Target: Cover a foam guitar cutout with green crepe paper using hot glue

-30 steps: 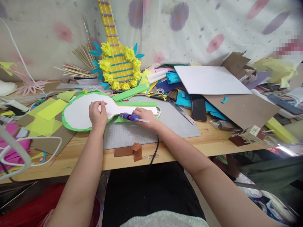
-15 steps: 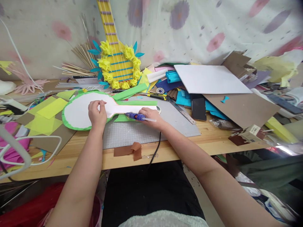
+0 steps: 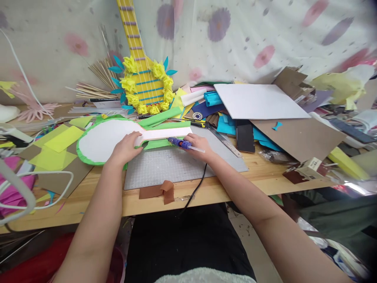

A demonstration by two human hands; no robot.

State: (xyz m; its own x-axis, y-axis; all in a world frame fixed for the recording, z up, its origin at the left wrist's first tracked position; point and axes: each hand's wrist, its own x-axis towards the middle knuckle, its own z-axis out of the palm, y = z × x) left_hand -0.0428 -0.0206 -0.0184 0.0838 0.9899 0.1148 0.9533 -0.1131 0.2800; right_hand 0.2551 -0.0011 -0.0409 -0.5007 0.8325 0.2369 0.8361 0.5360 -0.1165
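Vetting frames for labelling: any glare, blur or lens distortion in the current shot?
Head view, centre: soft light, with the hot glue gun and white guitar-shaped cutout readable. Head view, right edge: crumpled yellow wrapping looks smeared, probably wide-angle stretch; a bright glare patch shows, source unclear. Head view, bottom: darker under the wooden table.

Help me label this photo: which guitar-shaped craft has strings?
The flowered yellow guitar at the back; the white, green-edged cutout the left hand touches shows none.

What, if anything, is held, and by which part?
Right hand holds the glue gun by its rear. Left hand touches the white cutout where its neck begins; grip unclear.
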